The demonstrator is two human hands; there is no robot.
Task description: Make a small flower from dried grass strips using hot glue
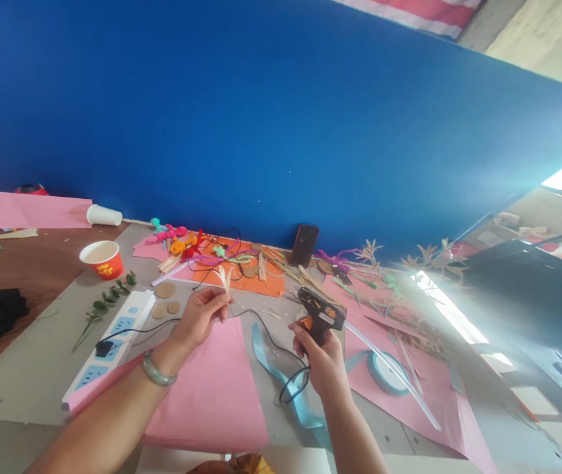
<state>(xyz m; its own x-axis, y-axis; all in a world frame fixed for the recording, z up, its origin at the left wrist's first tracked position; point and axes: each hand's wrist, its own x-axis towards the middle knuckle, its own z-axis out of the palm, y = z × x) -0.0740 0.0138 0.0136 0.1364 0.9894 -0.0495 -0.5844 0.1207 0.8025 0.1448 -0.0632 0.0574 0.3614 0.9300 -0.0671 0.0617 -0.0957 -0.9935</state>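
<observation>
My left hand (207, 313), with a bangle on its wrist, pinches a small pale flower (224, 279) of thin petals, held upright above the table. In my right hand (324, 359) is a black glue gun (321, 309), its nozzle pointing up and to the left. My fingers wrap round its handle near the orange trigger. A long clear glue stick (394, 375) sticks out of the gun's back end toward the lower right. The gun's black cord loops below my hand. A gap separates the nozzle from the flower.
A white power strip (112, 345) with a black plug lies at left, beside a leafy sprig (105, 306) and a red paper cup (101, 259). Pink paper (206, 395) covers the front. Light blue ribbon (273, 372) trails from its roll (388, 373). A phone (305, 245) leans against the blue partition (281, 118).
</observation>
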